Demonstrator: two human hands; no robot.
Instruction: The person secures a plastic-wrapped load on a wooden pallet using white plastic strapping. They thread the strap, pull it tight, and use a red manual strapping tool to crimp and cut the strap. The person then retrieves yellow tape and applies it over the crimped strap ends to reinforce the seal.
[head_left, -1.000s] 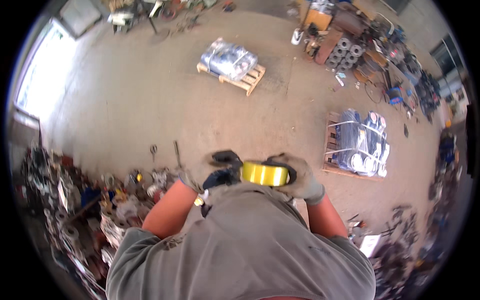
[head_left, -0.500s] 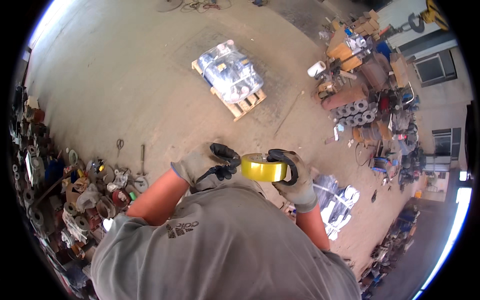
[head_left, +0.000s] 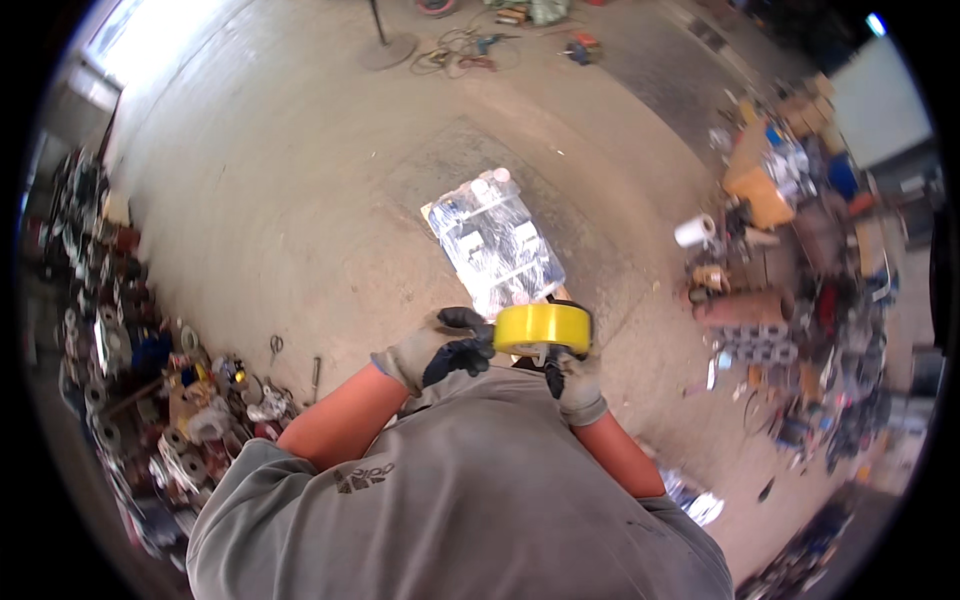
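Note:
A wide roll of yellow tape (head_left: 543,326) is held up in front of my body. My right hand (head_left: 577,385), in a grey work glove with black fingers, grips the roll from its right side, fingers partly hidden behind it. My left hand (head_left: 445,350), gloved the same way, is at the roll's left edge with its fingers apart; whether the tips touch the tape I cannot tell. Beyond the roll, a load wrapped in clear film (head_left: 497,245) sits on a wooden pallet, which is mostly hidden.
Piled rolls and scrap (head_left: 190,430) line the left side. On the right are cardboard boxes (head_left: 757,175), a white film roll (head_left: 694,231) and a stack of grey rolls (head_left: 755,343). Cables (head_left: 465,52) and a round-based stand (head_left: 388,50) are on the far floor. Another wrapped bundle (head_left: 695,497) lies at lower right.
The view has shifted, so the wrapped pallet load appears lower and nearer my hands. The tape roll has turned in my right hand, and my left hand has come closer to its edge.

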